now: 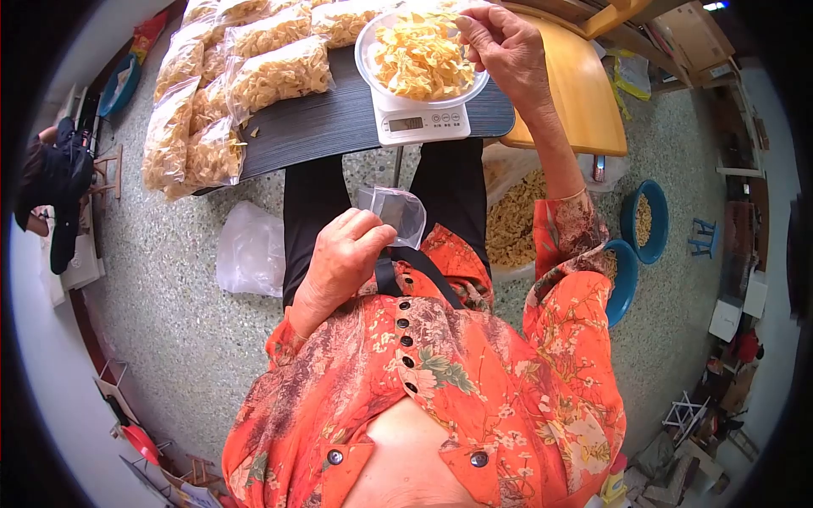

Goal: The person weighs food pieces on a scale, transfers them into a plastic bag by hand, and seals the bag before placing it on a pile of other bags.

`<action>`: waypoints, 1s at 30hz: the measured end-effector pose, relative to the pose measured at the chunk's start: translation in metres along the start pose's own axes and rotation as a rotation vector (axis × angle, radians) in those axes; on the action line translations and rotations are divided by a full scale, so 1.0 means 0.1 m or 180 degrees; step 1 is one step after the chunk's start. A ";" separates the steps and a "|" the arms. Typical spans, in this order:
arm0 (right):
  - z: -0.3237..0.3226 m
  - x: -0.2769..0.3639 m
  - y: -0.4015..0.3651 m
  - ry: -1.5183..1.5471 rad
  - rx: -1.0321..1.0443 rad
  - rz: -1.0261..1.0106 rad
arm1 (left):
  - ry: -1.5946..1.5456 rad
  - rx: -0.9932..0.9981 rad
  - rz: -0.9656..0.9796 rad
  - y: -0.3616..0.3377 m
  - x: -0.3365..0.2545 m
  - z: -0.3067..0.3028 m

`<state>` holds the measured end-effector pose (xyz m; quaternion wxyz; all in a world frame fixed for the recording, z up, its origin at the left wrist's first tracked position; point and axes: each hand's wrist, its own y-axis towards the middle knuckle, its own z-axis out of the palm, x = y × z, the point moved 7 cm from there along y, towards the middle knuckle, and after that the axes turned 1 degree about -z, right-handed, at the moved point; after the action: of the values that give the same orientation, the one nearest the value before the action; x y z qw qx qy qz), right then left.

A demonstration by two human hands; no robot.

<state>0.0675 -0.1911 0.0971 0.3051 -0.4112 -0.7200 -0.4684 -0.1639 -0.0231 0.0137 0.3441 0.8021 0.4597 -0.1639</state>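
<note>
Fingers curled, gripping what I can't tell, my right hand (501, 49) should barely touch the flakes (415, 63) beside it so the scale (449, 129) reads true, while my left hand (340, 258) holds clear plastic (405, 216).

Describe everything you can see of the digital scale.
The digital scale is white, apparently plastic, with a rounded-cornered front panel: a small grey display at left, printed button marks at right. Dark digits show, too small to read surely. It sits on the dark tabletop, by the edge nearest the person, bearing a pale bowl of yellowish flakes that hides its rear.
</note>
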 end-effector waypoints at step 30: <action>-0.08 0.11 -0.74 0.1113 -0.0190 0.0282 | -0.0026 -0.0609 -0.0157 0.01 0.03 -0.39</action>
<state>-0.0020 -0.2115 0.0777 0.4337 -0.3636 -0.6229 -0.5400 -0.1635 0.0059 0.0404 0.4168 0.7533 0.4915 -0.1310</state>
